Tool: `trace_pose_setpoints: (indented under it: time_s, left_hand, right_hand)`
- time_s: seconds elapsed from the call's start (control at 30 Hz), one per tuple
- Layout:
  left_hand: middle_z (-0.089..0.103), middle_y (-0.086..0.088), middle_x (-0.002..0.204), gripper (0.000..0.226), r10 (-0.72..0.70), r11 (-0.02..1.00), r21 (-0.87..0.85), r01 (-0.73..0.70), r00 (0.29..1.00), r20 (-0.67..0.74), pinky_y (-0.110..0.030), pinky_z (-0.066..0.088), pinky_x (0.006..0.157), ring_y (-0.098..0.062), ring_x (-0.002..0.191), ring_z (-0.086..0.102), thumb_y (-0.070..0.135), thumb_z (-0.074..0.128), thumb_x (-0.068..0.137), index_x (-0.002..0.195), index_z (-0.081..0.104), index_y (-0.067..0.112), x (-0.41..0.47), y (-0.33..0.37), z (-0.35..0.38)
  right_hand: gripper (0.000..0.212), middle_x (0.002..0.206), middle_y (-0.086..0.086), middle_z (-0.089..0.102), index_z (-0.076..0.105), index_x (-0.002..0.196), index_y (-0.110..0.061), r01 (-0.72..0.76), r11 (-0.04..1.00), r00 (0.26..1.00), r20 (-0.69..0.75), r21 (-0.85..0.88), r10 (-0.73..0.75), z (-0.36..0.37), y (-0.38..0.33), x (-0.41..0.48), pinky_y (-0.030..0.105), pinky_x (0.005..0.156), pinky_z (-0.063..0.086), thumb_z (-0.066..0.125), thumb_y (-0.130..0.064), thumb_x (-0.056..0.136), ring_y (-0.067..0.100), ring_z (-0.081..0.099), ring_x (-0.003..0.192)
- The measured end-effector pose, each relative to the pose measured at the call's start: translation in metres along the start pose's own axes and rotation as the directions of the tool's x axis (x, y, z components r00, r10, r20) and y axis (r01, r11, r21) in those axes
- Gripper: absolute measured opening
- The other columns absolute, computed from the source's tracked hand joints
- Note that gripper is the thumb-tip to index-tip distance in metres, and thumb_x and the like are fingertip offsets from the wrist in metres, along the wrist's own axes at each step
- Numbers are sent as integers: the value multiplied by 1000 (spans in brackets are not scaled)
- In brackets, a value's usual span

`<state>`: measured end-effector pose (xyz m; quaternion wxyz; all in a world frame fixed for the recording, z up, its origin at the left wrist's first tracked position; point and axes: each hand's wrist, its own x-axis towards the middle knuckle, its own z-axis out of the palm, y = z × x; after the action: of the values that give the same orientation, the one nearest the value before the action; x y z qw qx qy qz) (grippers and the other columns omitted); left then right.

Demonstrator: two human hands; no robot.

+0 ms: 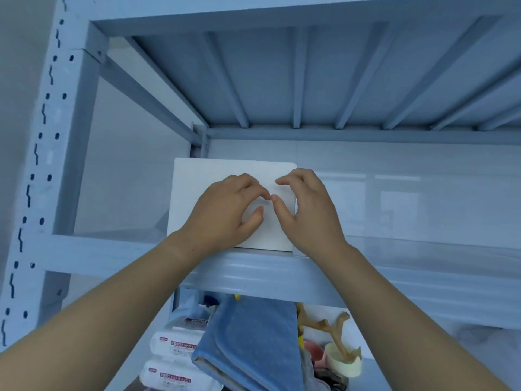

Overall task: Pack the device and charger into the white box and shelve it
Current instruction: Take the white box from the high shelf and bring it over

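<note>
Head view. Located white box [197, 193] lying flat on the grey metal shelf [380, 266], at the shelf's front edge and toward its left end, forward of the left rear post. Top face plain white.

Observed left hand [228, 213] over the middle of the box, fingers bent, thumb apart, tips on the top face; pinching nothing. Observed right hand [307, 213] at the box's right edge, fingers likewise bent and loosely spread, tips on the top face; gripping nothing. Fingertips of the two hands nearly meeting. Bare forearms reaching up from the lower corners.

Overhead, ribbed underside of the next shelf.

On the level below, near its front edge:
- stacked wipe packs [174, 345] at left
- folded blue fabric [253, 342] at centre
- pale cup [342, 362] holding wooden pieces at right
</note>
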<state>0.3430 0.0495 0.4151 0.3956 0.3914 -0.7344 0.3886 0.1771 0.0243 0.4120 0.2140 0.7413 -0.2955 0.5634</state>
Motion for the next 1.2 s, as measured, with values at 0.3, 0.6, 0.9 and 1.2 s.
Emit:
trace_pose_setpoints:
  time_s: [0.3,0.6,0.9,1.2]
  left_hand:
    - [56,-5,100,19,79,992,104,-66,989,-128,-31,37,75,-23,86,53,27,48,83,95,60,18,18,-35,9]
    - [56,-5,116,41,-80,991,93,95,986,-148,-40,31,97,-24,110,51,37,35,86,116,51,15,22,-43,7]
    - [55,-1,104,22,-166,986,-66,156,966,-198,-38,22,95,-22,99,48,26,43,94,111,53,17,31,-27,2]
    - [55,4,103,24,-129,990,-79,115,968,-215,-30,17,91,-18,99,47,29,40,92,110,53,19,25,-14,-21]
  right_hand:
    - [32,130,10,49,56,117,-9,98,984,994,-22,-151,-103,20,-2,29,36,100,37,55,-18,86,25,40,124]
    - [49,129,8,43,39,134,-9,55,976,998,50,-212,-46,23,-1,36,32,102,28,49,-32,92,23,33,122]
    - [43,121,11,43,44,127,-8,9,984,1000,2,-176,-8,11,-22,33,37,100,32,50,-28,89,26,34,115]
    - [45,119,9,43,45,127,-12,62,973,997,-36,-221,-71,1,-39,26,49,107,22,50,-35,89,24,34,116]
